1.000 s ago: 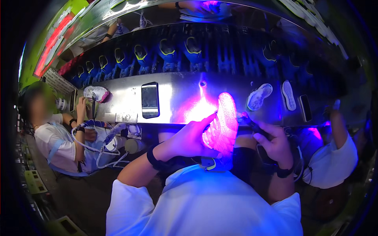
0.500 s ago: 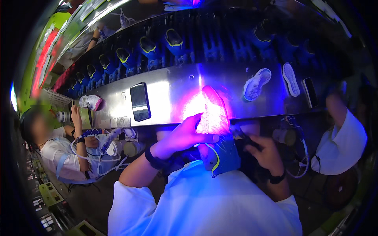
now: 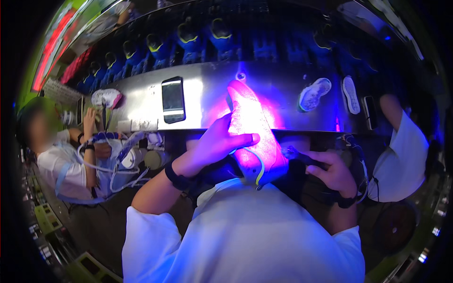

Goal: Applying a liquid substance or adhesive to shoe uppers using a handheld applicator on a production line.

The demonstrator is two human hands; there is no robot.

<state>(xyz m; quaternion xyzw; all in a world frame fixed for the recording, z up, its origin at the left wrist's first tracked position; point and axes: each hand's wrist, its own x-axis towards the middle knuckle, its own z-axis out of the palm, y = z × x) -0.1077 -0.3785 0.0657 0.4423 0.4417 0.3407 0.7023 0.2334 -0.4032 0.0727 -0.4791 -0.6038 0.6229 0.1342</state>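
Toe pointing away from me, a shoe upper (image 3: 257, 123) with a yellow-green collar edge is lit by strong pink-violet light. My left hand (image 3: 222, 141) is closed around its left side, the thumb lying across it. Closed on the dark handle of a brush (image 3: 306, 158), my right hand (image 3: 335, 174) is to the right of the shoe upper. The brush's head is at the right edge of the shoe upper, near the heel end; whether it touches cannot be made out. Part of the left fingers is hidden behind the shoe upper.
A metal bench (image 3: 137, 101) carries a dark phone (image 3: 173, 100), a pale sole (image 3: 314, 94), a narrower sole (image 3: 349, 95) and another phone (image 3: 370, 113). Behind it stands a row of blue shoe uppers (image 3: 188, 37). A co-worker (image 3: 71, 155) sits left, another person (image 3: 401, 155) right.
The bench appears higher in view. The shoe upper's light now reaches farther toward its heel. My right hand and the brush have shifted slightly, the brush head now showing at the shoe's edge.
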